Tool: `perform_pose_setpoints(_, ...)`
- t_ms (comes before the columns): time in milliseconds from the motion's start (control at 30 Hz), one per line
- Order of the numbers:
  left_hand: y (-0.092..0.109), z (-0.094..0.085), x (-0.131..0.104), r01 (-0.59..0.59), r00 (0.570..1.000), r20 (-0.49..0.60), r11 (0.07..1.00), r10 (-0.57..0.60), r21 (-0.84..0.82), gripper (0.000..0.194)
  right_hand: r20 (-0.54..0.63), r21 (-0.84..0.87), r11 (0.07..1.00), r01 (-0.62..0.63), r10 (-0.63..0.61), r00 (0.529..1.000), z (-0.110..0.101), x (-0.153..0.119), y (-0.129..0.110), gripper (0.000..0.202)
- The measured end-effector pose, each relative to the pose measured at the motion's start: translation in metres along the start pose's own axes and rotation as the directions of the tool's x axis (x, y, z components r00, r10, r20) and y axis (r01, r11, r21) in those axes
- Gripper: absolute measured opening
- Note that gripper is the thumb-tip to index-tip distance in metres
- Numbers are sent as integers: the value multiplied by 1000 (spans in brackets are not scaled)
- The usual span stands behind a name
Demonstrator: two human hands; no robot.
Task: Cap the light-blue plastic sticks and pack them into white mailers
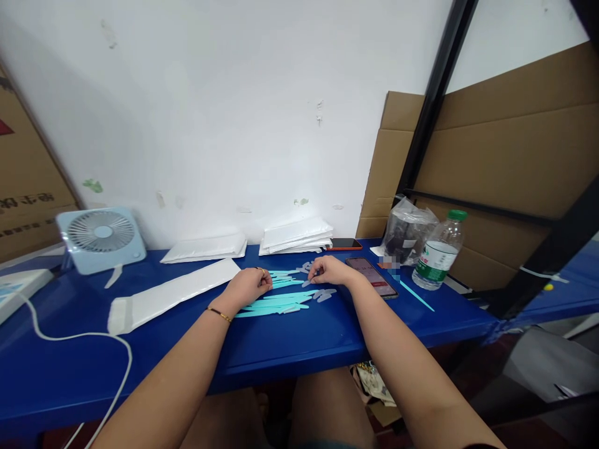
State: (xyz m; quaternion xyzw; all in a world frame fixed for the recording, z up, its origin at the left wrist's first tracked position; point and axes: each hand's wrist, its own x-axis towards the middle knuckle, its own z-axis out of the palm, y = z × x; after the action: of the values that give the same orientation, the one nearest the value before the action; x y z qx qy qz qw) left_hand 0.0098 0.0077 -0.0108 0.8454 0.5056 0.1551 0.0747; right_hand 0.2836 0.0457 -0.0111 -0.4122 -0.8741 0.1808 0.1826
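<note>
Slim teal sticks (276, 304) lie side by side in two loose groups on the blue table. My left hand (248, 287) is closed at the left end of the upper group, its fingertips pinched on a teal stick (287, 282). Small translucent, cap-like pieces (324, 294) lie around the sticks' right ends. My right hand (329, 272) is closed in a pinch on one small translucent piece (306, 284), at the right end of the upper group. The fingers partly hide what each hand grips.
A long white envelope (178, 293) lies left; white envelope stacks (297, 236) stand by the wall. A blue fan (103, 234) and white cable (70, 337) are far left. Right are a phone (372, 277), single teal stick (416, 295), bottle (437, 255) and plastic bag (407, 227).
</note>
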Motion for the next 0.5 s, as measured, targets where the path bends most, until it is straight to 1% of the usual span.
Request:
perform_pose_setpoints(200,2,-1,-1,11,1000,13,1000,-11,2,19,-37,-19,1000,-22,22,999,1,-1,3,14)
perform_pose_setpoints(500,0,1,0,-3,1000,0,1000,3,8,17,-32,13,1000,-2,3,999,4,1,3,15)
